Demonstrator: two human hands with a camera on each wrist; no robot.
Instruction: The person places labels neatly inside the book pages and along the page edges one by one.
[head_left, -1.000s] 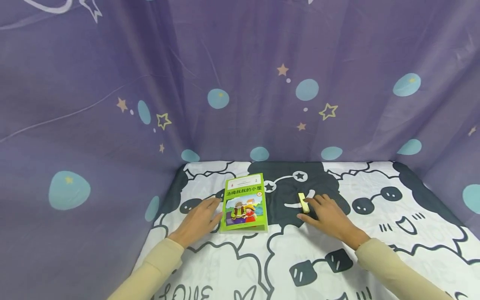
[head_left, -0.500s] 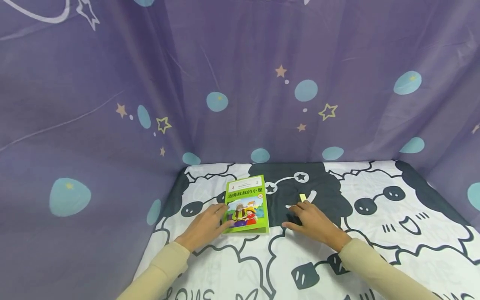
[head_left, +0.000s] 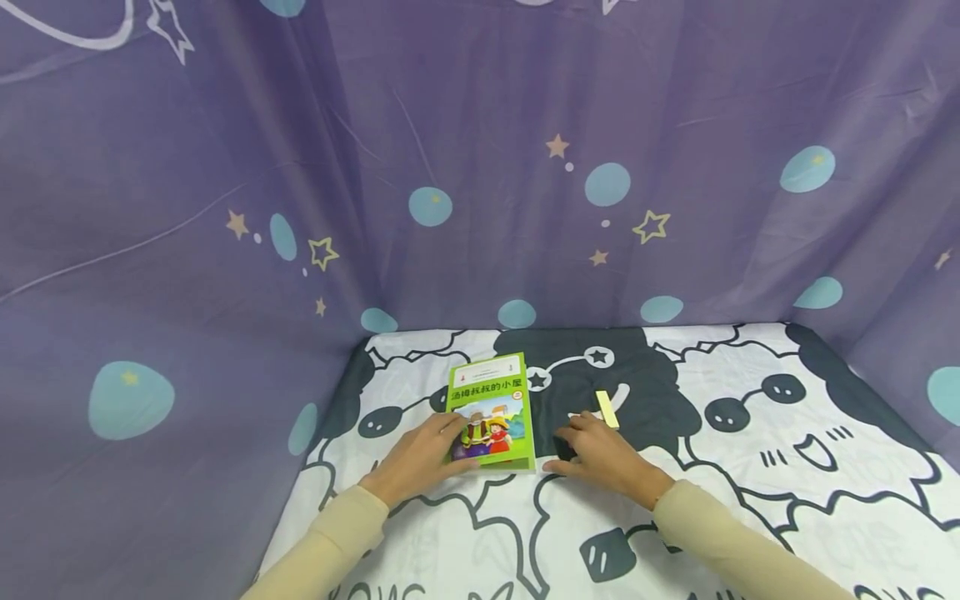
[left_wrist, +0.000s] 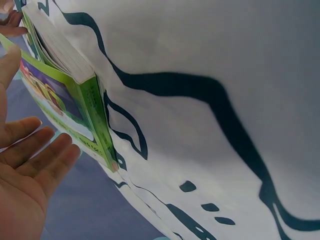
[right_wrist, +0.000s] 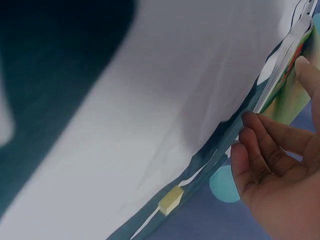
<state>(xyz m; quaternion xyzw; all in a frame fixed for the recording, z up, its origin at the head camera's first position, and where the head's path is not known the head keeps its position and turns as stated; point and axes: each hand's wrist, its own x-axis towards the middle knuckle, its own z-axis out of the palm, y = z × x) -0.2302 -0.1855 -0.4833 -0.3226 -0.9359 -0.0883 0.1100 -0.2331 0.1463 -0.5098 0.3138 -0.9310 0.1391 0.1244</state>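
A green picture book point(head_left: 491, 408) lies closed on the printed sheet point(head_left: 750, 467). My left hand point(head_left: 423, 454) rests beside its lower left corner, straight fingertips on the cover. The left wrist view shows the book's spine point(left_wrist: 95, 115) and page edges next to those flat fingers point(left_wrist: 35, 160). My right hand point(head_left: 603, 454) lies on the sheet just right of the book, fingers relaxed, thumb near the book's lower right corner, holding nothing. A small yellow pad point(head_left: 606, 408) lies just beyond its fingertips; the yellow pad point(right_wrist: 171, 200) also shows in the right wrist view, apart from the hand point(right_wrist: 270, 170).
Purple curtains with stars and blue dots point(head_left: 480, 167) wall in the sheet at the back and on both sides. The black and white cartoon sheet stretches bare to the right point(head_left: 825, 433) and toward me.
My right hand has come off the yellow pad and slid left toward the book. My left hand has moved right, its fingertips now on the cover. The pad stayed put.
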